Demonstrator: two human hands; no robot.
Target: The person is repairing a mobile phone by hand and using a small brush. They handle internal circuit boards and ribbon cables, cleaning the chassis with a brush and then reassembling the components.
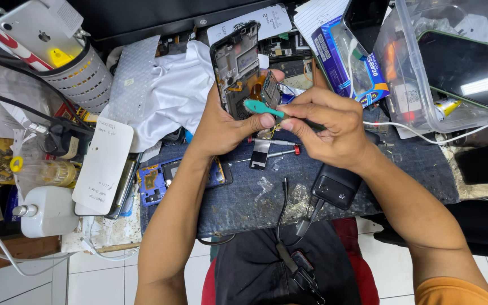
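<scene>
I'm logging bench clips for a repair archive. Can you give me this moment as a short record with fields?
setting: cluttered workbench covered by a dark mat
left hand: holds an opened phone frame, back off, insides showing
right hand: grips a green-tipped tool, its tip at the phone frame's lower edge
on the mat: black power bank, red-ended tweezers, blue circuit board
far side: white cloth, clear plastic box

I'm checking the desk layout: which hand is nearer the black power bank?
Right. The right hand works just above the black power bank; the left hand, holding the opened phone, sits farther off, up-left.
</scene>
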